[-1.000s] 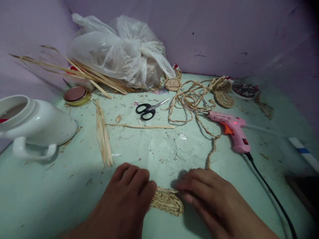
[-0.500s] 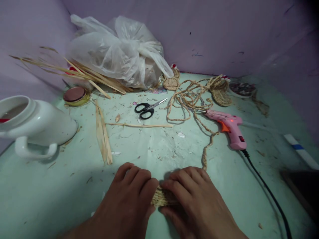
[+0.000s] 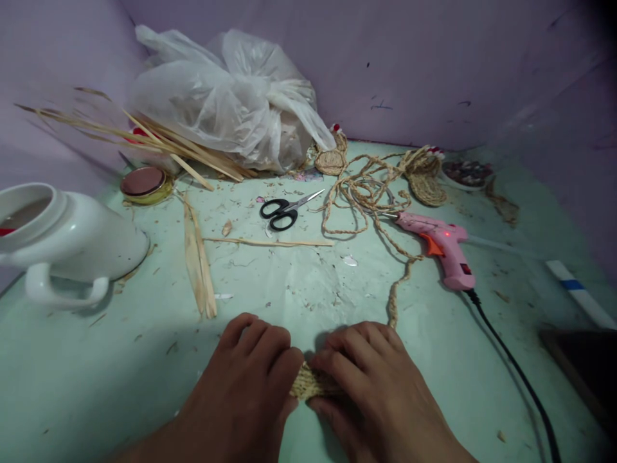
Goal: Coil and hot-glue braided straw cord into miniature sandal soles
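Observation:
Between my two hands is a small woven piece of braided straw cord [image 3: 311,382], pale tan, with only its middle showing. My left hand [image 3: 260,373] grips its left end, fingers curled over the top and thumb below. The right end is pinched the same way by my right hand [image 3: 369,373]. From behind the right fingers a braided straw cord [image 3: 393,302] runs up the table to a loose tangle of cord [image 3: 359,193]. Whether that cord joins the woven piece is hidden by my hand.
Black-handled scissors [image 3: 284,214] lie mid-table near a thin straw strip [image 3: 270,243]. A pink glue gun [image 3: 441,241], its light red, rests at right with a black cable [image 3: 518,373]. At left are a white mug-like jug [image 3: 96,231] and dry leaf strips [image 3: 196,263]; behind, a plastic bag [image 3: 231,96].
Almost nothing differs. Both hands keep their hold on the woven piece, and the whole view has shifted very slightly.

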{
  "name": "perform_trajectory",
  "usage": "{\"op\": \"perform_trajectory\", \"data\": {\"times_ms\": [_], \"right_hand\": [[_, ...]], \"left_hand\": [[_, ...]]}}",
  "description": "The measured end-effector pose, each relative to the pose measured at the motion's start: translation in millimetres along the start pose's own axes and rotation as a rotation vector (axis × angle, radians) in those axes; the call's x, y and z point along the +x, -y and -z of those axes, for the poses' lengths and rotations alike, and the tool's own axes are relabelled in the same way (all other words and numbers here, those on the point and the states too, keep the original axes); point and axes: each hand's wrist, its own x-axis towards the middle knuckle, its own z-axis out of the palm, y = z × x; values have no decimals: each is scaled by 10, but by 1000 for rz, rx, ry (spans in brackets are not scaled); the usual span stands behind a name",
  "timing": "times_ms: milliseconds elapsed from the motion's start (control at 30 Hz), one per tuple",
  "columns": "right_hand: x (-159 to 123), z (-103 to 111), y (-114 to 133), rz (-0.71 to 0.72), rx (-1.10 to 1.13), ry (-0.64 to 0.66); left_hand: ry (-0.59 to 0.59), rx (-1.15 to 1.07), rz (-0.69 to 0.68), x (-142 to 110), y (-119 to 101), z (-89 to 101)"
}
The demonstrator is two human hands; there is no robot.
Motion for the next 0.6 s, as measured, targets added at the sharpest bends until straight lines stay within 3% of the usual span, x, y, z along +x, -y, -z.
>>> {"op": "perform_trajectory", "data": {"times_ms": [167,333,467,600], "right_hand": [[-17,60,-5,2,39,-32],[-82,340,-136,10,49,-141],[-133,542,-301,-9,-30,41],[-139,597,-378,-14,-79,238]], "left_hand": [[-21,-6,-22,-3,8,-3],[-41,12,-35,-13,-77,22],[75,-8,-26,0,-123,113],[135,3,12,10,-69,191]]}}
